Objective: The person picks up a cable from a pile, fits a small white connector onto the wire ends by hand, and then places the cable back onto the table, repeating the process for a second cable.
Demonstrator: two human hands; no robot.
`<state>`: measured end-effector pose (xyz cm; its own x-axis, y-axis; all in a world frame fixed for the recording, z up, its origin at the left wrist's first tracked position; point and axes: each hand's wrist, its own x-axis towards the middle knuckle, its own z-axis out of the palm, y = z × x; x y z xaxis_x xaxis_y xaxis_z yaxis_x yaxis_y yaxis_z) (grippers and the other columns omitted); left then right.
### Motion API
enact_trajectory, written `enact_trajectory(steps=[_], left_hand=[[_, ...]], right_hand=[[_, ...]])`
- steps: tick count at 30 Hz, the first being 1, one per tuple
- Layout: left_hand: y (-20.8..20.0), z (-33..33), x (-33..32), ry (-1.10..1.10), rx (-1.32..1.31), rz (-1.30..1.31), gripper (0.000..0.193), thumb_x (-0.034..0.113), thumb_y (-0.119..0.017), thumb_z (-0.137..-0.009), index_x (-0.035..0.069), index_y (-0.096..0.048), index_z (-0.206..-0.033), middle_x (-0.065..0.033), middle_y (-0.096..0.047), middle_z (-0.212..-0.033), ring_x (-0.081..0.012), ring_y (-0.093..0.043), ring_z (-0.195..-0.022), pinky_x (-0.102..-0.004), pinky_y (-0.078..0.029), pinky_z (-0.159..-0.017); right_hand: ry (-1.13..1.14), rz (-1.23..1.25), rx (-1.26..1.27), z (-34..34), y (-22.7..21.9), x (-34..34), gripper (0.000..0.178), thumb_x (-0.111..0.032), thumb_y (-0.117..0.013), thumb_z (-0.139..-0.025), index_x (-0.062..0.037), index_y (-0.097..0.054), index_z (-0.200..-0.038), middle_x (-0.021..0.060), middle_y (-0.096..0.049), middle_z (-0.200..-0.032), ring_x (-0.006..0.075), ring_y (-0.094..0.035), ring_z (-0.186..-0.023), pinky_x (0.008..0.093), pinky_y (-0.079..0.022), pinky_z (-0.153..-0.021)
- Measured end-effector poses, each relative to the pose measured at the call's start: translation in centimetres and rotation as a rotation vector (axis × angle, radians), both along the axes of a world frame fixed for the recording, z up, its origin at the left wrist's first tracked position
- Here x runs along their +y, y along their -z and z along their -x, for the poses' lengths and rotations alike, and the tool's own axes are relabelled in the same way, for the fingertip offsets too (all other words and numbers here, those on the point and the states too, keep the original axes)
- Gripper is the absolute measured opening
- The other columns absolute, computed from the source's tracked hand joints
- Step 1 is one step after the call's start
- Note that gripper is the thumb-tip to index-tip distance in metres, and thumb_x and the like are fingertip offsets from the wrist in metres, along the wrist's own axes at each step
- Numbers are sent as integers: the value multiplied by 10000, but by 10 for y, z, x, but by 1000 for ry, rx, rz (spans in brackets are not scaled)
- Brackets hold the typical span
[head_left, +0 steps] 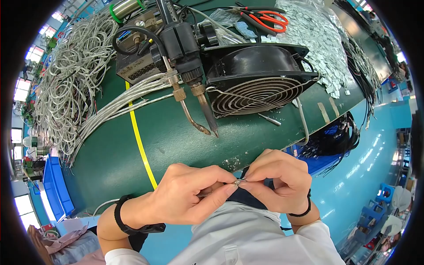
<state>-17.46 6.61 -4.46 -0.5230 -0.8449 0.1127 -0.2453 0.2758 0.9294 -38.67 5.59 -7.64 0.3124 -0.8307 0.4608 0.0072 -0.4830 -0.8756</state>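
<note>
My left hand [187,194] and my right hand [280,181] meet just off the table's front edge, above my lap. Thumb and forefinger of each are pinched together on a small silvery cable end [239,181] with what look like bare wire strands. Most of it is covered by the fingertips, so its exact shape cannot be made out. Ahead of the hands, a soldering iron [206,108] hangs in a stand with its tip pointing down. A bent metal feed tube [191,117] runs beside it, ending close to the tip.
A black fan [254,79] with a wire grille stands right of the iron. Grey cables [77,75] heap up at the left; several run along the green table [185,152]. Small pale pieces [324,57], orange-handled pliers [274,21], a solder spool [126,9] and black cables [338,139] lie around.
</note>
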Motion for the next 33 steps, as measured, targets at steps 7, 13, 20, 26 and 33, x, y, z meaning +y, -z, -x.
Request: enact_trajectory(steps=[7, 13, 20, 26, 33], left_hand=[[0, 1, -1, -5, 0, 6, 44, 7, -663, -865, -21, -666, -900, -55, -651, -598, -106, -629, -485, -218, -443, -435], [-1, 0, 0, -18, -25, 8, 60, 17, -676, -855, -15, -675, -906, -55, -657, -606, -108, -631, -490, -221, -449, -436], [3, 2, 2, -22, -21, 81, 80, 32, -698, -835, -8, -690, -904, -63, -659, -617, -119, -616, -472, -230, -441, -428], [3, 3, 0, -15, -45, 103, 84, 29, -713, -806, 5, -706, -886, -66, -644, -608, -138, -584, -442, -239, -421, -416], [6, 6, -5, 44, -10, 218, 113, 12, -725, -779, 23, -701, -890, -83, -655, -674, -198, -576, -453, -267, -432, -405]], right_hand=[[-29, 54, 11, 3, 2, -3, 220, 67, -803, -695, -15, -676, -854, 78, -665, -786, 133, -582, -607, 232, -433, -461], [-30, -62, -89, 9, 3, 2, 254, 40, -813, -717, -12, -670, -920, 82, -665, -806, 118, -589, -625, 226, -449, -488], [-115, -491, -119, 4, -7, 8, 203, 54, -798, -723, 41, -683, -889, 125, -667, -853, 170, -634, -704, 256, -487, -613], [-189, -493, -69, 12, -7, 2, 160, 69, -789, -724, 53, -703, -858, 142, -686, -824, 175, -645, -719, 266, -495, -622], [-156, -387, -120, 10, 2, 6, 133, 92, -760, -738, 51, -706, -851, 148, -685, -820, 183, -646, -712, 274, -492, -619]])
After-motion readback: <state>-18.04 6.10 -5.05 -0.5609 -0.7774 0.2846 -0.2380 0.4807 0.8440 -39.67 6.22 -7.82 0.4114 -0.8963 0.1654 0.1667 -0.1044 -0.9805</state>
